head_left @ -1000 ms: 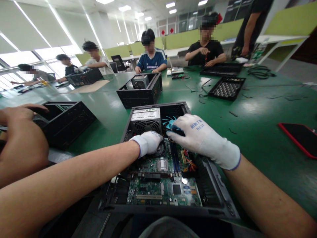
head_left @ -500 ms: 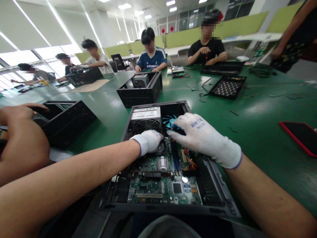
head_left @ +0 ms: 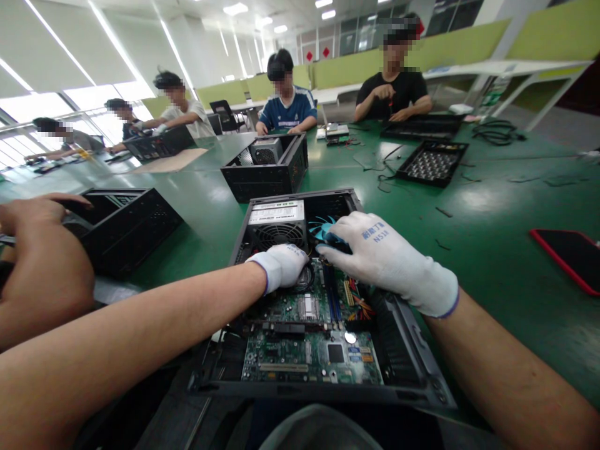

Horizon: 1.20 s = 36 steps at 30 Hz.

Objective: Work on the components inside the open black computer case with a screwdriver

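Observation:
An open computer case (head_left: 412,356) lies in front of me with a green motherboard (head_left: 281,353) inside. My left hand (head_left: 284,264), in a white glove, is closed low beside the power supply (head_left: 276,225), next to a black cable loop. Its fingertips are hidden, so what they hold does not show. My right hand (head_left: 370,250), gloved too, curls thumb and fingers around the near right edge of a cooling fan with blue blades (head_left: 321,228). Colored power wires (head_left: 362,303) run below the right palm.
Another person's bare arm (head_left: 47,269) rests by a black case (head_left: 131,225) on the left. A further case (head_left: 265,172) stands ahead on the green table (head_left: 497,219). A black tray (head_left: 431,164), loose cables (head_left: 499,132) and a red-edged dark pad (head_left: 569,256) lie to the right. Several people sit opposite.
Both my hands stay almost where they were in the case. The person standing at the far right has left the view.

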Each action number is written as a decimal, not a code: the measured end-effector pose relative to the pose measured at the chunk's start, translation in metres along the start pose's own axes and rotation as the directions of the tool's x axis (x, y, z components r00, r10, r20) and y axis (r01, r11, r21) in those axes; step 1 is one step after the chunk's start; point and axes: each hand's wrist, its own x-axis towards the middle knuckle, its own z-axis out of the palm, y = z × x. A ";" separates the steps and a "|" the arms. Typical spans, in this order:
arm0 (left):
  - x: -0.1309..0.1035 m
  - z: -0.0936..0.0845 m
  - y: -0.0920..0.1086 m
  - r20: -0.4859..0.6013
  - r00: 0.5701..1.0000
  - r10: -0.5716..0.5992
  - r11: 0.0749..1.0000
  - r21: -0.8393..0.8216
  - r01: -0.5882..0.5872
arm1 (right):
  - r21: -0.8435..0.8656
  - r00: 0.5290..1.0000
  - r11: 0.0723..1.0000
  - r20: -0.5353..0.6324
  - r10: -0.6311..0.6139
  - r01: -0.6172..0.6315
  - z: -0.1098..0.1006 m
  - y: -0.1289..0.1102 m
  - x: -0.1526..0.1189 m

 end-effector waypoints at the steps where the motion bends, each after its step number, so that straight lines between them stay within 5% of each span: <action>1: 0.000 0.000 0.000 0.000 1.000 -0.002 1.000 0.000 0.002 | -0.001 1.000 1.000 0.000 0.000 0.000 0.000 0.000 0.000; 26: -0.002 -0.016 0.012 0.085 0.996 -0.024 0.998 0.066 0.018 | -0.006 1.000 1.000 0.016 -0.002 0.002 0.000 0.001 0.000; 36: 0.003 -0.012 0.002 0.097 0.995 0.020 0.998 0.060 -0.026 | 0.001 0.999 1.000 0.038 0.013 -0.013 -0.004 -0.002 0.001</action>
